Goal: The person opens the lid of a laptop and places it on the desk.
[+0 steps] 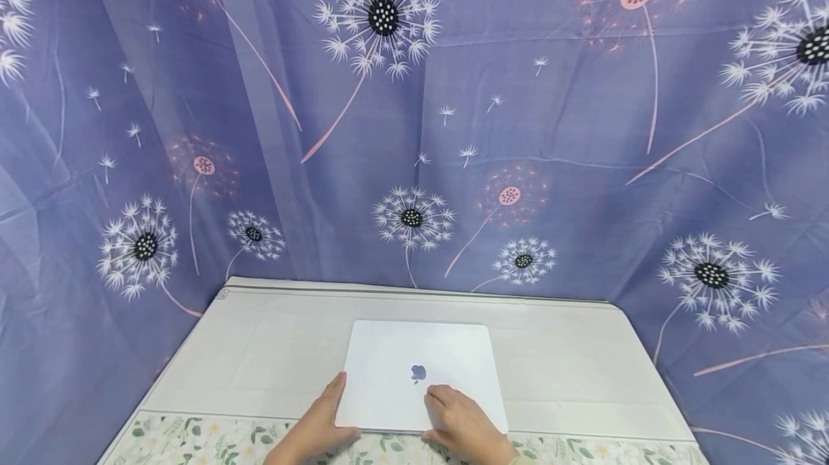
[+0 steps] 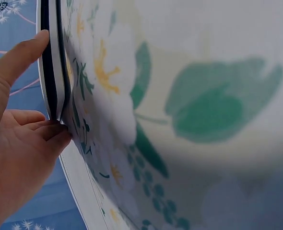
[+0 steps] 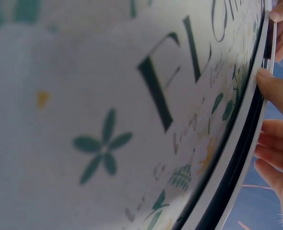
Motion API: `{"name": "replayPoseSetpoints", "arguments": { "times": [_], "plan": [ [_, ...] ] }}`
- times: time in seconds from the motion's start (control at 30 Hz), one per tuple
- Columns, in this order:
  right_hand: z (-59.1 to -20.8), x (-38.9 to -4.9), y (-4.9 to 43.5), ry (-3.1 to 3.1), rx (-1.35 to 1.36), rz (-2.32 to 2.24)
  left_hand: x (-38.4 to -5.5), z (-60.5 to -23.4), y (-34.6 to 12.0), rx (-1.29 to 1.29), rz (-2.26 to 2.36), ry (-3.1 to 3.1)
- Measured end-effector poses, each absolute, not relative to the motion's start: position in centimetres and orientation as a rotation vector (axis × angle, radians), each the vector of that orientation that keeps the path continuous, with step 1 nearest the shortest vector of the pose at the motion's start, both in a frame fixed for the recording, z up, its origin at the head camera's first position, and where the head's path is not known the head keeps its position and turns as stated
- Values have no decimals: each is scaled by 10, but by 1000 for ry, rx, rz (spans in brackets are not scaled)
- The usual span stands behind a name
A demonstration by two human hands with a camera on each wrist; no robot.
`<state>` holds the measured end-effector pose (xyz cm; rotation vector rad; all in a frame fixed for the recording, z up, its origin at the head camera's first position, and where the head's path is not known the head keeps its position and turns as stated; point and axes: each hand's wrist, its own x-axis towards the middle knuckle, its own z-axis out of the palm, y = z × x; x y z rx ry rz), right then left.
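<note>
A silver laptop [image 1: 383,360] with a dark apple logo on its lid lies flat near the table's front edge. The left hand [image 1: 316,422] holds its front left corner, fingers along the left side and thumb at the front edge. At the front edge, right of the middle, the right hand [image 1: 461,420] has its thumb on the edge and its fingers bent over the lid. In the right wrist view a dark gap runs along the laptop's edge [image 3: 237,158], between lid and base, with the right thumb [image 3: 271,86] across it.
The laptop stands on a white table cover [image 1: 570,364] with a floral band [image 1: 194,440] along the front. Purple curtains [image 1: 550,112] with dandelion prints hang behind the table and at both sides.
</note>
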<state>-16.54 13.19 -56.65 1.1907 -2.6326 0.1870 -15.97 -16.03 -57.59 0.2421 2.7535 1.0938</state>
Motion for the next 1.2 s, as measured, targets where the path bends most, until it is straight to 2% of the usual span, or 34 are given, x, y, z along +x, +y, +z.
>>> {"name": "replayPoseSetpoints", "arguments": {
  "times": [0.7, 1.2],
  "plan": [
    [-562, -161, 129, -2466, 1200, 130, -160, -581, -161, 272, 1060, 2830],
    [-553, -155, 127, -2446, 1169, 20, -161, -583, -164, 179, 1032, 2883]
  ]
}}
